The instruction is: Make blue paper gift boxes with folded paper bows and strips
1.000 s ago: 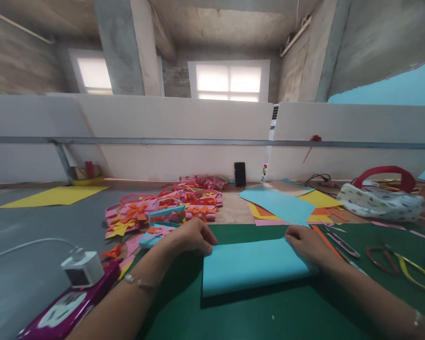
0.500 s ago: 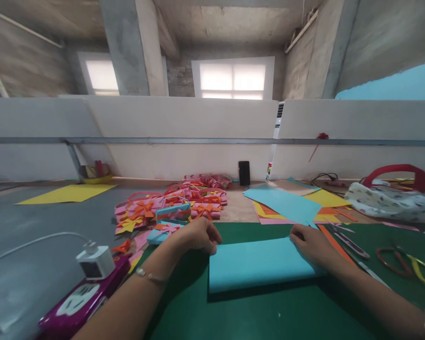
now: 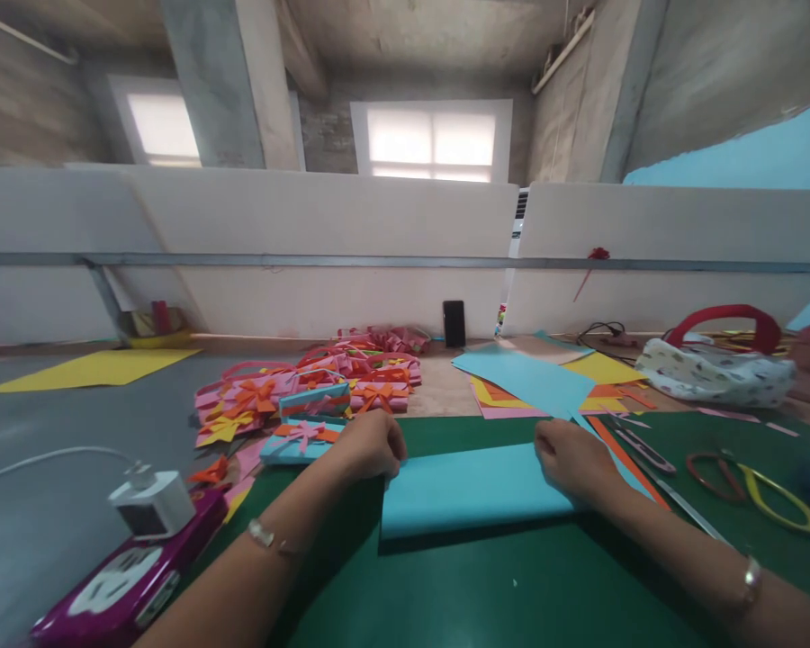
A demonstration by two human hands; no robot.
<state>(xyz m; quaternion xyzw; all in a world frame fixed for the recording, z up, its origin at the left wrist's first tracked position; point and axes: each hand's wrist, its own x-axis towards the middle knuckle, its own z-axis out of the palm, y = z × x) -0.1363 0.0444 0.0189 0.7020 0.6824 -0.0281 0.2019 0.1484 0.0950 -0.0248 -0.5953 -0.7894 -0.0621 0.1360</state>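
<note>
A folded sheet of light blue paper [image 3: 465, 493] lies on the green cutting mat [image 3: 459, 594], its rounded fold facing me. My left hand [image 3: 373, 445] is closed at the paper's far left corner, fingertips pinching the edge. At the far edge toward the right, my right hand [image 3: 575, 457] is closed on the paper with curled fingers; its wrist and forearm hide the sheet's right end. Just beyond my left hand sits a small blue paper bag with a pink bow [image 3: 301, 438].
Pink paper bags with orange bows [image 3: 256, 396] are heaped at the back left. Coloured sheets [image 3: 526, 376], a craft knife [image 3: 644, 450], scissors [image 3: 776, 495] and a fabric basket [image 3: 715, 373] are on the right. A purple power strip [image 3: 128, 576] with a white charger [image 3: 152, 504] stands left. A phone [image 3: 454, 324] leans behind.
The view has shifted slightly to the right. My right hand has moved a little inward along the paper's far edge; my left hand keeps its place at the left corner.
</note>
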